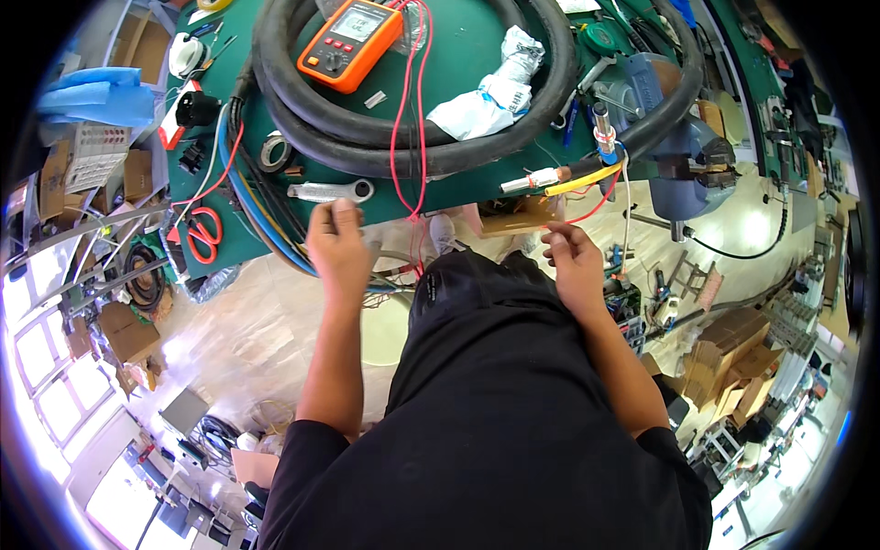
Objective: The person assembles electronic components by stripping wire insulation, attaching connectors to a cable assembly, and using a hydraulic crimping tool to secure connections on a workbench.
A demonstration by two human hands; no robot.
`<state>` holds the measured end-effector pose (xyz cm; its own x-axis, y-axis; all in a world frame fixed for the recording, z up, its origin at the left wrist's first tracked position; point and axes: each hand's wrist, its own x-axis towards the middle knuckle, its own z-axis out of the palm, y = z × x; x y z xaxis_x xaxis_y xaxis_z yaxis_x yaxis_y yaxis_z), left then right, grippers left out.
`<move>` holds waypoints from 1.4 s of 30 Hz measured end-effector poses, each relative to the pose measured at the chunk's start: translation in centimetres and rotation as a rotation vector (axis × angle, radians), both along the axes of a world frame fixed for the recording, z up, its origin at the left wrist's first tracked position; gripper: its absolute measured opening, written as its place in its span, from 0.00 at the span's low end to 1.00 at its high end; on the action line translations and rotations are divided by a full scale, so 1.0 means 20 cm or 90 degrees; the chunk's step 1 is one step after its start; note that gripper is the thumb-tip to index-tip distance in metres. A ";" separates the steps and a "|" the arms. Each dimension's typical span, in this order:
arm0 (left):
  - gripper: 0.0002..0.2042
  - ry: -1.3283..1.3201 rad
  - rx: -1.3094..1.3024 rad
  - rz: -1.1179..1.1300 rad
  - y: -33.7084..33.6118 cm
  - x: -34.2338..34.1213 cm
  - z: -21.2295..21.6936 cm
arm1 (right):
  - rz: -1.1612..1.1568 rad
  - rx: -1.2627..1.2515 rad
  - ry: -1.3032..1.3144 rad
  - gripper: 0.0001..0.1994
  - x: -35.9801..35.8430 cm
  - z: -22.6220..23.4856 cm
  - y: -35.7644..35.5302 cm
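Observation:
My right hand [577, 269] pinches the end of a thin red wire [591, 216] just off the table's front edge. That wire comes out of the end of a thick black cable, beside a yellow wire [583, 181] and a silver connector with a blue band [603, 133]. My left hand [341, 246] is closed at the front edge, below a silver ratchet wrench [332, 191]; whatever its fingers hold is hidden. Left of it runs a bundle of blue, yellow and black wires [246, 188]. An orange multimeter [352, 44] with red and black leads lies on the coiled black cable [440, 158].
The green table [215, 247] carries red-handled scissors [203, 236], a roll of black tape [275, 152] and a white-and-blue plastic wrapper [486, 105]. A blue-grey vise [683, 151] stands at the right edge. Below the table is a cardboard box [513, 220]; a round stool [385, 335] stands on the floor.

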<state>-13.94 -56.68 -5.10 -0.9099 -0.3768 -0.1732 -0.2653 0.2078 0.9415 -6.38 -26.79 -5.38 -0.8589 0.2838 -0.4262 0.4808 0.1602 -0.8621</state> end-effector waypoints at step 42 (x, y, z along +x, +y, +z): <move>0.26 -0.153 0.737 -0.619 0.40 0.14 0.38 | 0.336 -0.537 0.002 0.24 0.00 0.53 -0.12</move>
